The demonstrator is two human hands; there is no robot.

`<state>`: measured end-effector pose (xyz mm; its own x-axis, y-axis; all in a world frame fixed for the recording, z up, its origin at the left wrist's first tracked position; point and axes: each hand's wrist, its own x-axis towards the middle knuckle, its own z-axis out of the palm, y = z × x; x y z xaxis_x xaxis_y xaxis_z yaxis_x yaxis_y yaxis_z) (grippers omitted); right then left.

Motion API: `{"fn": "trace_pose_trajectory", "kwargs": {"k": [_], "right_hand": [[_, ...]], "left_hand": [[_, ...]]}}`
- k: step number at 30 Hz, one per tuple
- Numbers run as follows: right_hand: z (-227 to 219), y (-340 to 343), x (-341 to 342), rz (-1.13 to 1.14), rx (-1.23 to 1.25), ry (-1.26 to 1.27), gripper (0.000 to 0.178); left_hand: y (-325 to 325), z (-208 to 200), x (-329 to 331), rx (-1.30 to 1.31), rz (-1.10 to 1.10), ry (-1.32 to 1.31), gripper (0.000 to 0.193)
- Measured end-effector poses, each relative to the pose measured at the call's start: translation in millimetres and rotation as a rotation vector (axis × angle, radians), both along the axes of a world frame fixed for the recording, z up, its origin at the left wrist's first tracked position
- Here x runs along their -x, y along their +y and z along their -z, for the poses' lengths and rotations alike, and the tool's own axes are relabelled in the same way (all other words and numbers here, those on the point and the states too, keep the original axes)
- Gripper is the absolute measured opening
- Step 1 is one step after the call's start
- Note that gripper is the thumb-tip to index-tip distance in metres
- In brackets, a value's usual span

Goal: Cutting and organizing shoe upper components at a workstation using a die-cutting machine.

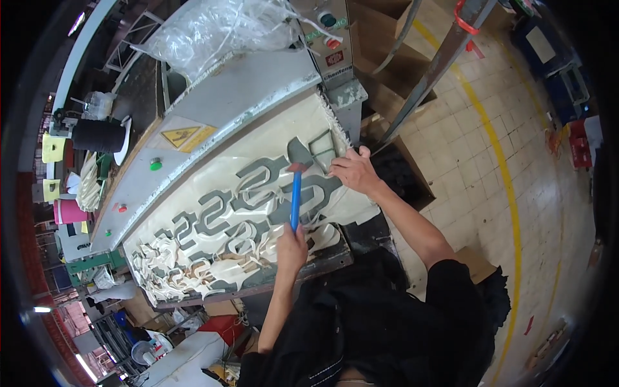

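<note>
My left hand [292,248] is closed around the blue handle of a hammer [296,197]. The hammer's reddish-brown head lies over a dark grey-green cut-out area in a cream sheet [258,138]. At the sheet's right edge, my right hand [356,171] has its fingers curled and pressed together; what they pinch is hidden. Just left of those fingers sits a grey-green, trapezoid-shaped frame [321,149], which looks like a cutting die. Curved openings run through the sheet, showing a grey-green surface [211,216] underneath.
Crumpled cream scraps [161,261] pile up at the sheet's left end. Behind it runs a long grey machine beam [238,87] with a bag of clear plastic [219,32] on top. An open cardboard box [412,169] and a slanting metal post [429,80] stand to the right.
</note>
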<state>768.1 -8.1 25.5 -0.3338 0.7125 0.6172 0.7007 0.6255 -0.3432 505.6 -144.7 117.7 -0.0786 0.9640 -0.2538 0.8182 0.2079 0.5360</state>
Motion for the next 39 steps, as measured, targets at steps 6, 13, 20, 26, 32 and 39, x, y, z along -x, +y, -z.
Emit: {"fn": "trace_pose_trajectory", "kwargs": {"k": [6,13,20,26,32,39], "right_hand": [[4.0,-16.2,-6.5,0.05,0.01,-0.024,0.003],[11.6,-27.0,3.1,0.09,-0.004,-0.059,0.008],[7.5,-17.1,8.8,0.083,-0.071,0.019,0.011],[-98.7,31.2,-20.2,0.479,-0.236,0.527,0.01],[-157.9,23.0,-64.7,0.322,-0.106,0.28,0.009],[-107.1,-90.7,-41.3,0.436,0.365,0.922,0.028]], "left_hand": [[14.2,-66.9,-1.9,-0.533,-0.242,-1.046,0.03],[-4.6,-44.0,3.1,0.067,-0.09,0.013,0.032],[-6.4,-32.9,-16.5,-0.316,-0.252,-0.1,0.031],[-22.2,-33.7,10.2,-0.02,0.042,0.182,0.037],[-28.1,-35.4,20.3,-0.087,-0.089,-0.06,0.037],[-40.6,-22.2,20.6,-0.185,-0.342,-0.439,0.03]]}}
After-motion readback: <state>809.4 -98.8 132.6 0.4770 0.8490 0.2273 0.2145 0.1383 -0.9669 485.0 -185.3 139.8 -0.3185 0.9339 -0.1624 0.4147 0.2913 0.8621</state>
